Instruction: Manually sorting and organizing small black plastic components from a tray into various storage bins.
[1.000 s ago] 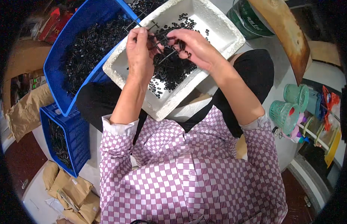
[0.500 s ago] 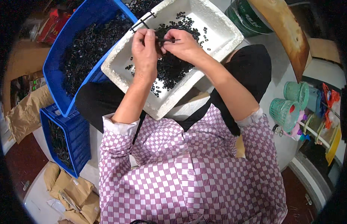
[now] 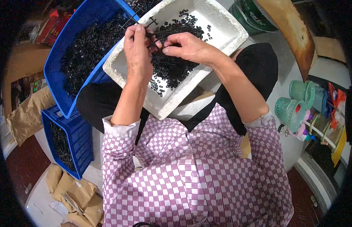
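Note:
My left hand (image 3: pixel 137 55) is closed around thin black plastic sprue sticks (image 3: pixel 151 22), whose ends poke out past the fingers. Just to its right, my right hand (image 3: pixel 193 47) pinches with thumb and forefinger beside the sticks; what lies between those fingertips is too small to make out. Both hands are over a white foam box (image 3: pixel 160 108) resting across my lap. Inside it lies a heap of small black plastic pieces (image 3: pixel 170 72), with some scattered on the white bottom.
A large blue tub (image 3: pixel 55 81) full of black sprues stands at the left, above a smaller blue crate (image 3: pixel 83 147) of black sticks. Brown paper bags (image 3: pixel 79 196) lie lower left. Green baskets (image 3: pixel 289 113) are on the right, and a dark green bucket (image 3: pixel 251 17) stands behind the box.
My left hand has shifted slightly left and turned the sticks. The long stick that stretched level between both hands is no longer seen that way, and my right fingertips sit lower.

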A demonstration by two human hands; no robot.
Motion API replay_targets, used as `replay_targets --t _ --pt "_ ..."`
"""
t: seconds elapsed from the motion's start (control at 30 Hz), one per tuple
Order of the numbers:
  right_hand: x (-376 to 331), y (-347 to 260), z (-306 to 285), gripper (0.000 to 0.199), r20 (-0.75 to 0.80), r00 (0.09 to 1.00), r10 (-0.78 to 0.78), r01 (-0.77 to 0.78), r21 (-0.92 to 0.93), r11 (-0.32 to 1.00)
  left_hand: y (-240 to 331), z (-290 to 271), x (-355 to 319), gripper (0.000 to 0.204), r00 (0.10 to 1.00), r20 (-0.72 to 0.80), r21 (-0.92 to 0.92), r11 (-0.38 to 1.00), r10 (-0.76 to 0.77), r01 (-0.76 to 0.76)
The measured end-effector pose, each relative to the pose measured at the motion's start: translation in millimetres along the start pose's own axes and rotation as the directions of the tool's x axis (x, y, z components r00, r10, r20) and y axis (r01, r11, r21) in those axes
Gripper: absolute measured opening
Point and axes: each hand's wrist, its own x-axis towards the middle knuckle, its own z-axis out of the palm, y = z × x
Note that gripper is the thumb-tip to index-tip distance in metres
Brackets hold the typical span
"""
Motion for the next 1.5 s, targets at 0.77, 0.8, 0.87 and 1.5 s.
replay_targets --t 0.77,0.8,0.87,1.5 --pt "-4 -11 20 0.007 -0.027 0.986 0.165 -0.091 0.741 0.665 7 -11 15 0.015 0.982 -0.182 -0.265 0.964 -0.055 0.005" --pt "-1 -9 18 0.006 -0.023 0.983 0.181 -0.111 0.713 0.692 7 -10 14 0.015 0.983 -0.175 -0.264 0.965 -0.05 0.002" --pt "4 -2 14 0.005 -0.02 0.978 0.206 -0.143 0.652 0.744 5 -9 11 0.015 0.993 -0.108 -0.248 0.969 -0.048 0.02" --pt "8 38 -13 0.012 -0.426 0.895 -0.132 0.022 -0.253 0.967 25 -5 195 0.02 0.989 0.049 0.315 0.942 -0.14 0.117"
